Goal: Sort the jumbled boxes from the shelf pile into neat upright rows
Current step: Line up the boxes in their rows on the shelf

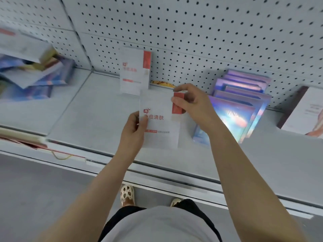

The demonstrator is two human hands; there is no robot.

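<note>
Hands, left [134, 130] and right [190, 102], grip white box [160, 126] above shelf [90, 110].

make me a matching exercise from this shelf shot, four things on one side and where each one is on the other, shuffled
Things:
1. white and red box in both hands
2. matching white and red box
3. iridescent boxes
4. jumbled pile

Places:
A. far left of the shelf
B. upright against the pegboard
C. held above the shelf, centre
D. leaning row right of the hands

Pairs: 1-C, 2-B, 3-D, 4-A
</note>
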